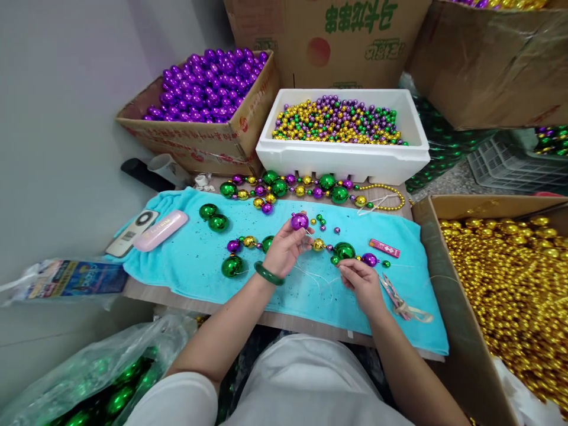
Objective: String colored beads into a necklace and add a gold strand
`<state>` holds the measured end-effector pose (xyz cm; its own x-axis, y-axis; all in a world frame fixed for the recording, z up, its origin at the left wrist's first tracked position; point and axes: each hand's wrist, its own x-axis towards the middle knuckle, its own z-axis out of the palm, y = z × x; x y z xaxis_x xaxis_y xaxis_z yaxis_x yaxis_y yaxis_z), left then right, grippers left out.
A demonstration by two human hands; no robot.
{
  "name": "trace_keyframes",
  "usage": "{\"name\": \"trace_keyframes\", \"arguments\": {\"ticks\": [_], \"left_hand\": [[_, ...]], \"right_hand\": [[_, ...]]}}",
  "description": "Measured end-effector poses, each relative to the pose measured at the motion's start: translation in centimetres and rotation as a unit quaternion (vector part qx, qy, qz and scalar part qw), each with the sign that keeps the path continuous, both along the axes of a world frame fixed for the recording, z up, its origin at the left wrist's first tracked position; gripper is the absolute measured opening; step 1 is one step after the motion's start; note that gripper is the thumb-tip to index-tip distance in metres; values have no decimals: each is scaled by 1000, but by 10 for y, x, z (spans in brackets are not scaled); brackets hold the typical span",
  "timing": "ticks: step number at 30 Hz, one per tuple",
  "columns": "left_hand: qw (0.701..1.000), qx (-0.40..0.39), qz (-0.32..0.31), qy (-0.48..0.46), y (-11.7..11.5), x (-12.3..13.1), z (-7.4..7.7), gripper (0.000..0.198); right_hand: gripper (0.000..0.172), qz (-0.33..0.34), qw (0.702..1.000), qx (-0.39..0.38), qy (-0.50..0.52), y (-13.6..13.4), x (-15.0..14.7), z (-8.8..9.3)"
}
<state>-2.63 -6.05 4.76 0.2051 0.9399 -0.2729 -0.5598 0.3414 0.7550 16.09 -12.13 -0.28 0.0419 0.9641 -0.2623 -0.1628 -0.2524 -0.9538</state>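
Note:
My left hand (284, 247), with a green bangle (268, 273) at its wrist, is closed on a shiny purple bead (300, 221). Fingers pinched, my right hand (361, 281) holds a small green bead (334, 260) just below a large green bead (344, 251). Between and beside the hands runs a partly strung row of beads, with a gold bead (318, 244) and a purple bead (370, 260). Thin clear string (317, 278) loops over the turquoise towel (186, 269). A few small loose beads (323, 222) lie beyond my left hand.
A finished-looking bead garland (279, 188) lies along the towel's back edge. Behind it stand a white foam box (341, 155) of mixed beads and a carton (213, 139) of purple ones. Scissors (394, 297), a pink case (160, 231) and a carton of gold beads (510, 284) are nearby.

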Motion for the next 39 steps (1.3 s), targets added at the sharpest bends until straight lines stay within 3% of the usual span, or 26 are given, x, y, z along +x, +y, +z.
{"name": "trace_keyframes", "arguments": {"ticks": [4,11,18,31,36,39], "left_hand": [[999,-25,-7,-46,0,1,0,50],[999,14,18,25,0,2,-1,50],[999,25,19,15,4,-2,0,46],[997,8,-45,-69,2,-2,-1,53],[995,68,-60,39,0,-1,-7,48],[956,143,-144,214,2,-3,-11,52]], "right_hand": [[19,6,1000,-8,10,1,1,-1],[19,5,1000,-3,-7,4,1,2],[20,-2,999,20,-36,9,-1,3],[20,20,1000,13,-15,7,4,-8],[19,0,999,32,-28,8,6,-7],[19,-6,999,30,-26,8,6,-5]]}}
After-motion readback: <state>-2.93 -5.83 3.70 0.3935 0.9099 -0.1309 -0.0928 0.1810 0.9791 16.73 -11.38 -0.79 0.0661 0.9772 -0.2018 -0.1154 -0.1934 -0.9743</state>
